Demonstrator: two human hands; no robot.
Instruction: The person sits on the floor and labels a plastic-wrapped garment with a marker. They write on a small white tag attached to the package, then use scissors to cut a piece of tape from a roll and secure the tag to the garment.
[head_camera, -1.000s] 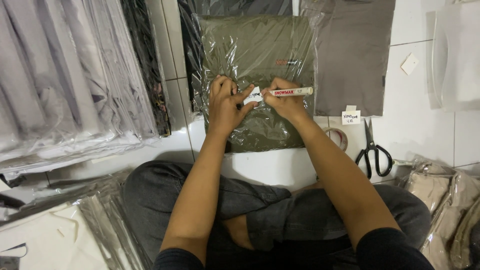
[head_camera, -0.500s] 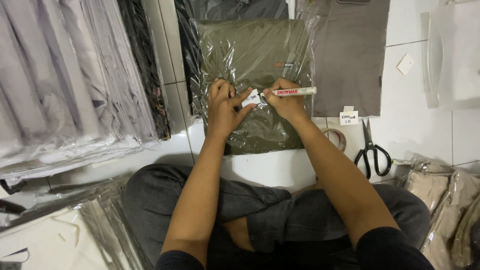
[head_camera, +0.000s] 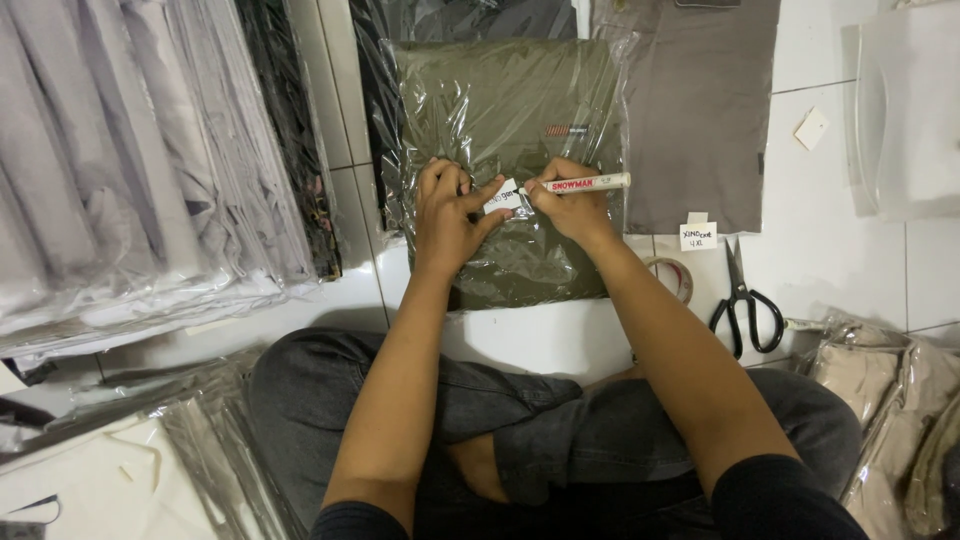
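Observation:
An olive-green folded garment in a clear plastic bag (head_camera: 505, 110) lies on the white tiled floor in front of me. My left hand (head_camera: 447, 215) presses a small white label (head_camera: 503, 196) onto the bag. My right hand (head_camera: 568, 205) grips a white marker pen (head_camera: 585, 184), its tip touching the label. Both forearms reach forward over my crossed legs in dark jeans.
A grey folded garment (head_camera: 695, 110) lies to the right of the bag, a small white tag (head_camera: 698, 237) below it. Black scissors (head_camera: 745, 305) and a tape roll (head_camera: 672, 275) rest nearby. Stacks of bagged grey clothes (head_camera: 130, 170) fill the left; beige bagged garments (head_camera: 890, 390) sit at right.
The hands stay on the label and the marker; the pen tip has barely shifted. The view has moved slightly.

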